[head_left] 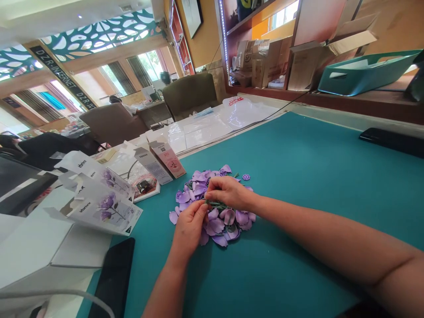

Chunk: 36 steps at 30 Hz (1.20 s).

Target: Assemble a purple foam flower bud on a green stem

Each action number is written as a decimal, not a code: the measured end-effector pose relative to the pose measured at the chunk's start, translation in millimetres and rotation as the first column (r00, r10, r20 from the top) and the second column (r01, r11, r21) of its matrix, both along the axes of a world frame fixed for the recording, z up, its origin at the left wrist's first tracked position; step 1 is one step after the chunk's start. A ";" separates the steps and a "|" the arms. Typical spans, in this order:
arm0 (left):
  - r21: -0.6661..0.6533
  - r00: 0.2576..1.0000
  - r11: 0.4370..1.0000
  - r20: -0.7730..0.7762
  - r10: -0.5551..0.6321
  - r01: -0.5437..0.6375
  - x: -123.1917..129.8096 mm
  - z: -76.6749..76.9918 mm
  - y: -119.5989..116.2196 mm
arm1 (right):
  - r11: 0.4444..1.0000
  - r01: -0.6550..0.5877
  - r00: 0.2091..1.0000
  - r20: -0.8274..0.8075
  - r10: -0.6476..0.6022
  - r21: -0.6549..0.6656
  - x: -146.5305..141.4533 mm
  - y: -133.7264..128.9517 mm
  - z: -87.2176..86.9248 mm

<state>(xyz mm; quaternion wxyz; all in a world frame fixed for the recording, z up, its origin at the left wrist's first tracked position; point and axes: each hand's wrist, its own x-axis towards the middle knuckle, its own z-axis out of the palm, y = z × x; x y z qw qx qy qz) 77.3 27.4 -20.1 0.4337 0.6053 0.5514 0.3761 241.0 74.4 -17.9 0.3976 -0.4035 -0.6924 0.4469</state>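
A heap of purple petal pieces (215, 226) lies on the green mat (298, 185), with green stem parts (217, 205) among them. Over the heap, my left hand (190, 223) pinches a small green piece (207, 202) between thumb and fingers. My right hand (228, 193) is closed at the same spot, its fingertips meeting those of my left hand on the green piece. The fingers hide most of that piece. A small purple wheel-shaped part (246, 177) lies just beyond the heap.
Open flower-print boxes (99, 205) stand at the left, near a pink box (168, 159) and a tray with a small black item (143, 186). Black objects lie at the lower left (114, 278) and right edge (394, 140). A teal basket (367, 73) sits on the shelf.
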 end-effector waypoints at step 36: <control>-0.152 0.932 0.984 0.335 0.139 -0.092 4.0 1.6 4.1 | 0.942 -0.029 0.521 0.809 -0.272 0.335 30.4 23.3 -11.1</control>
